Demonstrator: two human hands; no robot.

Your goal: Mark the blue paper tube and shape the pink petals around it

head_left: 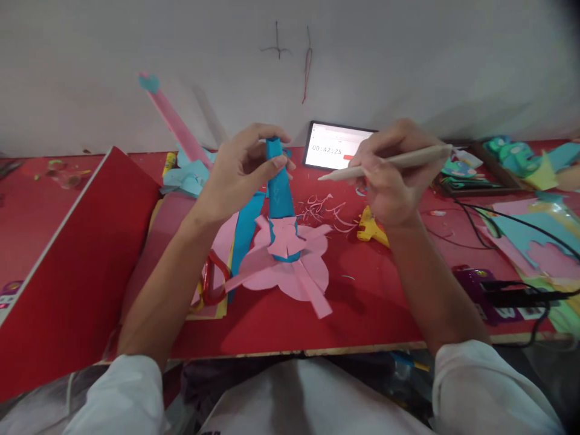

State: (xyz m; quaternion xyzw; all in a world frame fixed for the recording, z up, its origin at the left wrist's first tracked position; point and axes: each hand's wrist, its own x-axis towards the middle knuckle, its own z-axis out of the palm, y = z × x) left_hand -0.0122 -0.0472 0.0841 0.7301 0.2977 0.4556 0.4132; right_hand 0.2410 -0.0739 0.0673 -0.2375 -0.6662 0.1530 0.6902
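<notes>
My left hand (256,163) pinches the top of an upright blue paper tube (281,196) between thumb and fingers. The tube's lower part is wrapped by a pink paper piece (286,237), and it stands on a pink scalloped paper base (263,269) with pink strips spreading outward. To the right and apart from the tube, my right hand (393,175) grips a pale, pointed pen-like tool (403,160), its tip directed left toward the tube. Red-handled scissors (214,279) lie left of the pink base, on sheets of coloured paper.
A tablet (328,145) showing a timer leans against the wall. Thin paper scraps (324,208) and a yellow tool (372,228) lie behind the base's right side. A red board (86,272) stands at left; black cables (521,296) and paper sheets (530,229) lie at right.
</notes>
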